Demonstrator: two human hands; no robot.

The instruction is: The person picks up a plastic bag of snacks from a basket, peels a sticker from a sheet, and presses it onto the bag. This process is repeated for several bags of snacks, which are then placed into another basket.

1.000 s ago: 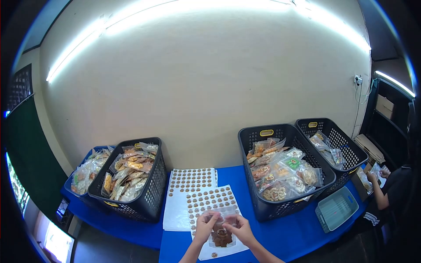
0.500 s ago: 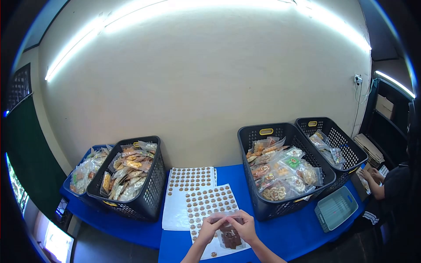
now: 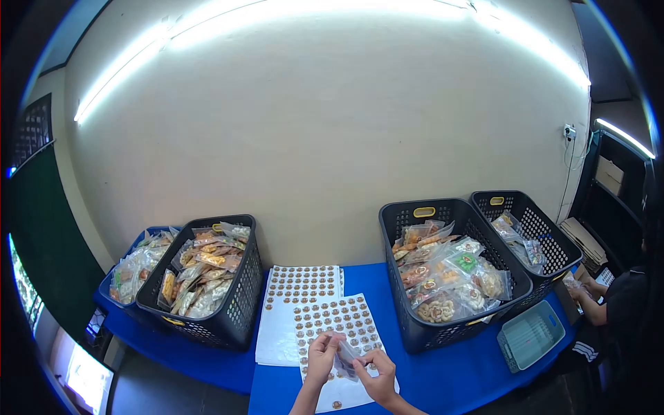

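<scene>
Here a small clear snack pouch [image 3: 345, 354] is pinched by its edges between the left hand [image 3: 322, 350] and right hand [image 3: 377, 368], fingers clamped on it above the sticker sheet [image 3: 332, 319]. It is judged light, floppy and slippery, best gripped along the sealed rim.

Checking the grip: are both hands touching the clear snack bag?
Touching. The head view shows the left hand and right hand pinching the snack bag between them.

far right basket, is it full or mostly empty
Mostly empty. The far right basket holds only a few snack bags along its left side, with bare mesh floor showing, while the basket beside it is heaped.
</scene>
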